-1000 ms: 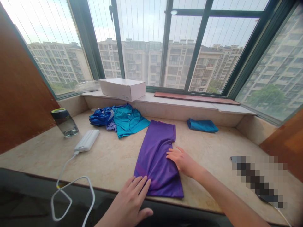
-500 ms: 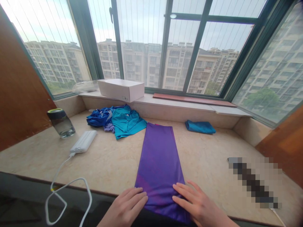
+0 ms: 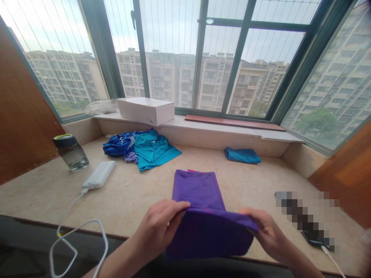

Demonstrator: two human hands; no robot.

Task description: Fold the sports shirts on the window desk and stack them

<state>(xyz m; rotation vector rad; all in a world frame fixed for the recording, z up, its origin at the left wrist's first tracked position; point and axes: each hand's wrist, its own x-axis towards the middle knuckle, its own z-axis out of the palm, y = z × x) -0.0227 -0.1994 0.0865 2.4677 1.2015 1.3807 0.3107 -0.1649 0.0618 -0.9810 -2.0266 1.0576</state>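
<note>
A purple cloth (image 3: 198, 189) lies on the stone counter, its far part flat and its near part lifted into a fold. My left hand (image 3: 165, 222) pinches the raised fold at its left side, thumb below and fingers on top. At the right end of that fold, my right hand (image 3: 262, 226) grips the cloth's corner. The near part hangs down at the counter's front edge. A bit of red shows at the cloth's far edge.
Teal and blue clothes (image 3: 153, 148) lie heaped at the back, with a folded blue cloth (image 3: 242, 155) to the right. A bottle (image 3: 71, 152) and a white power bank (image 3: 99, 175) with a cable stand left. A partly blurred phone (image 3: 314, 239) lies right. A white box (image 3: 146, 111) rests on the sill.
Both hands were resting on the flat purple cloth; now they hold its near part raised. The cloth's far edge has slid towards me, away from the teal clothes.
</note>
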